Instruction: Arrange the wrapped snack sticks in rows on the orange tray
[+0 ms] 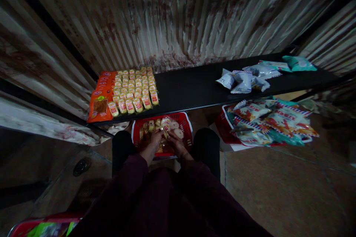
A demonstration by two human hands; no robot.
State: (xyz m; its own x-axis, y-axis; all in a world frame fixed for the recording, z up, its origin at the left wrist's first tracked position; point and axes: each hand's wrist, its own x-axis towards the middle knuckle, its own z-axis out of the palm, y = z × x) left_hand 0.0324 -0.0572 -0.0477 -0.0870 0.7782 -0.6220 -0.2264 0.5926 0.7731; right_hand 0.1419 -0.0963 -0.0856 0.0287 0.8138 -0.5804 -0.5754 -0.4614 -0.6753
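A: Start closest. What are the hands doing?
B: Both are down in the red basket [187, 120] on the floor [278, 177]. The left hand [154, 139] and right hand [175, 143] meet near its middle, with fingers curled onto the packets [150, 126] there.
A: Gripping anything?
B: Their fingertips come together at one pale packet [166, 127]. Both seem to touch it, but it is too dark to tell whether either hand is closed on it or just resting.
A: Which way does it lie from them?
B: Just ahead of the fingertips, toward the basket's far rim, with neither hand clearly nearer. I cannot make out its long axis.
A: Anything beside that?
B: To the right on the floor is a second basket [224, 131] heaped with larger bags [267, 120].
A: And above?
B: A black shelf [194, 87] overhangs both baskets, its front edge parallel with the red basket's long side. At its left end are neat rows [136, 89] of small yellow packets, each lying front to back, with orange packs [100, 102] along the left edge. The rows sit up and left of the hands, so the left hand is nearer to them. Toward the right end there is a loose heap of silver packs [241, 80], with a teal pack [299, 63] at the far right corner.
A: Behind it all?
B: A corrugated wall [178, 14]
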